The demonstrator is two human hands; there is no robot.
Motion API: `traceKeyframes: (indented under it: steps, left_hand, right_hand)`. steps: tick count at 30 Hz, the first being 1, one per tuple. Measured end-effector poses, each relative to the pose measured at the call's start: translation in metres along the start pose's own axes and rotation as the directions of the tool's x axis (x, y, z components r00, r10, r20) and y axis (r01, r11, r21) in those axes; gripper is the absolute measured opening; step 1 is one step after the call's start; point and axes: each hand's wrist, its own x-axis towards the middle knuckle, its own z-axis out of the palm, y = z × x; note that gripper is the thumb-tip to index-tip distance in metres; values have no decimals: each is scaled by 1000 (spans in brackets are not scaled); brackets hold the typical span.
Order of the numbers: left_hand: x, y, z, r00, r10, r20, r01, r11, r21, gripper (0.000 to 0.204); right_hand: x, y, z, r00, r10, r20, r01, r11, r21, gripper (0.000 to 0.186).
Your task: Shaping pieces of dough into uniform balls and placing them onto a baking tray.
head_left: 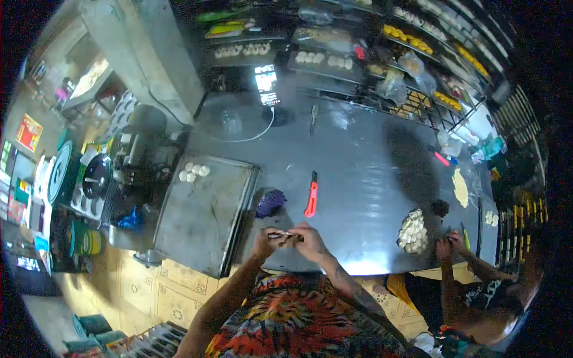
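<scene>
My left hand [267, 241] and my right hand [309, 243] meet above the near edge of the dark table. Their fingers pinch a small pale piece of dough [279, 235] between them, mostly covered by the fingers. Just beyond my hands lies a purple crumbly mound, like a filling [271, 203]. A red utility knife [312, 196] rests on the tabletop to the right of the mound. On the large metal baking tray [197, 224] to my left, several small white dough balls [194, 172] sit grouped near the far corner.
A lit phone [267, 85] with a white cable stands at the table's back, near a slim metal tool [313, 119]. At right, a co-worker's hands [450, 243] work by a pile of dough pieces [413, 231] and a dark mound [440, 207]. Racks of trays [322, 64] rise behind.
</scene>
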Motion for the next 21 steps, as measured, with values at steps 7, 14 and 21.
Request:
traceKeyframes:
  steps: [7,14,21]
  left_hand:
    - [-33,45,29,978,206,36,-205,914,349,16]
    - [-27,83,19,951,123,-283,55,836,546,21]
    - [8,90,-85,868,-182,-463,74,967,-242,17]
  right_hand:
    - [-7,49,-7,989,-30,147,24,999,41,19]
    - [19,22,30,968,-222,120,229,972,-49,13]
    - [115,19,90,992,45,114,-52,997,54,24]
